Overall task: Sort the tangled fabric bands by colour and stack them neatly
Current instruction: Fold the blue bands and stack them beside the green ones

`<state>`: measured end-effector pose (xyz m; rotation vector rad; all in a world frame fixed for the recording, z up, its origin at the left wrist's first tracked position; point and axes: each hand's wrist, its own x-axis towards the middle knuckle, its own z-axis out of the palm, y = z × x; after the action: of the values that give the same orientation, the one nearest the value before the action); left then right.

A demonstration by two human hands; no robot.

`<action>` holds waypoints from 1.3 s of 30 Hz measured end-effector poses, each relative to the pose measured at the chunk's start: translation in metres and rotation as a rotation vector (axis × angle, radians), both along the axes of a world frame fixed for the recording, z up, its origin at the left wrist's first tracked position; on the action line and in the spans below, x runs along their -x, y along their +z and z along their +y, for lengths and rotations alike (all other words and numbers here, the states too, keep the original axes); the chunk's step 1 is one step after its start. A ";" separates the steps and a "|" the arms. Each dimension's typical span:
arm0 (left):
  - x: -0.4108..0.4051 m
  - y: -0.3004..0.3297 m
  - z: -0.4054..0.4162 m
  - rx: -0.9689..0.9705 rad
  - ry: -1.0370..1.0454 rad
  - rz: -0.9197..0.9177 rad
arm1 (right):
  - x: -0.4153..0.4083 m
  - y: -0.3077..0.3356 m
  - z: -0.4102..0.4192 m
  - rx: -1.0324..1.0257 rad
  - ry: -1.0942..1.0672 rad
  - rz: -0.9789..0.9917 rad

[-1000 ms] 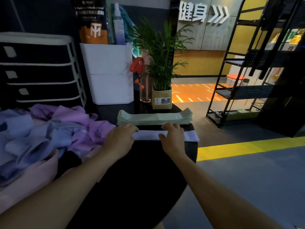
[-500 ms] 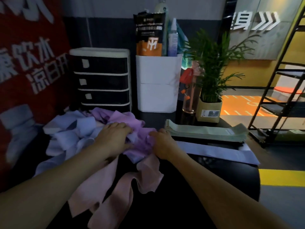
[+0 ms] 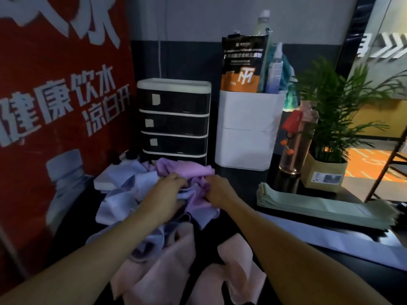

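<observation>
A tangled heap of fabric bands lies on the dark table: pale blue ones at the left, purple ones in the middle, pink ones nearest me. My left hand and my right hand are both dug into the purple bands, fingers curled into the cloth. A neat stack of green bands lies at the right. In front of it a single pale blue band lies flat.
Behind the heap stand a black drawer unit and a white bin holding bottles and a pouch. A glass bottle and a potted plant stand at the right. A red banner fills the left.
Both hands left the flat pale blue band and moved left into the tangled heap. My head turned left with them. They now grip the purple bands deeper in the heap.
</observation>
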<state>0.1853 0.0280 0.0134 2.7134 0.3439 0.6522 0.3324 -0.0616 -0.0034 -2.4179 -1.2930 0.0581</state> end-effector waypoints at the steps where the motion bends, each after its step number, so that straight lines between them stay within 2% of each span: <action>1: -0.001 0.002 0.004 0.002 0.022 -0.044 | 0.002 0.009 0.007 -0.072 0.030 0.079; 3: -0.002 0.004 0.012 -0.003 0.050 -0.117 | 0.005 0.023 0.022 -0.323 0.055 0.263; 4: -0.003 0.003 0.016 -0.011 0.053 -0.139 | 0.007 0.026 0.028 -0.430 -0.014 0.349; 5: -0.004 0.001 0.019 -0.014 0.052 -0.135 | 0.005 0.028 0.027 -0.464 -0.042 0.428; 7: -0.004 -0.004 0.018 -0.014 0.038 -0.018 | 0.003 0.019 0.021 -0.337 -0.033 0.414; 9: -0.006 -0.010 0.009 -0.053 0.029 0.154 | -0.002 0.007 0.005 -0.053 0.028 0.159; 10: -0.007 -0.011 0.003 -0.087 0.044 0.211 | -0.008 0.000 -0.003 0.006 0.007 0.176; 13: -0.010 -0.006 -0.010 -0.071 0.084 0.203 | -0.017 -0.005 -0.024 -0.011 -0.079 0.165; 14: -0.009 -0.005 -0.012 -0.063 0.094 0.189 | -0.013 0.002 -0.031 -0.077 -0.092 0.205; 16: -0.004 -0.002 -0.016 -0.049 0.107 0.165 | -0.007 0.013 -0.046 -0.061 -0.087 0.259; 18: 0.004 0.002 -0.023 -0.050 0.103 0.139 | 0.000 0.021 -0.060 0.032 -0.135 0.183; 21: 0.017 0.009 -0.037 -0.099 0.102 0.115 | 0.012 0.026 -0.078 0.004 -0.166 0.044; 25: 0.039 0.012 -0.045 -0.167 0.131 0.070 | 0.027 0.027 -0.090 -0.044 -0.214 -0.005; 32: 0.066 0.017 -0.048 -0.174 0.167 0.083 | 0.051 0.035 -0.092 -0.190 -0.051 0.001; 39: 0.083 0.011 -0.039 -0.120 0.177 0.127 | 0.085 0.021 -0.063 0.022 0.070 0.011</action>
<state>0.1023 -0.0108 0.0242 2.8694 0.6003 0.5649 0.2474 -0.1246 0.0174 -2.3870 -1.3786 0.1058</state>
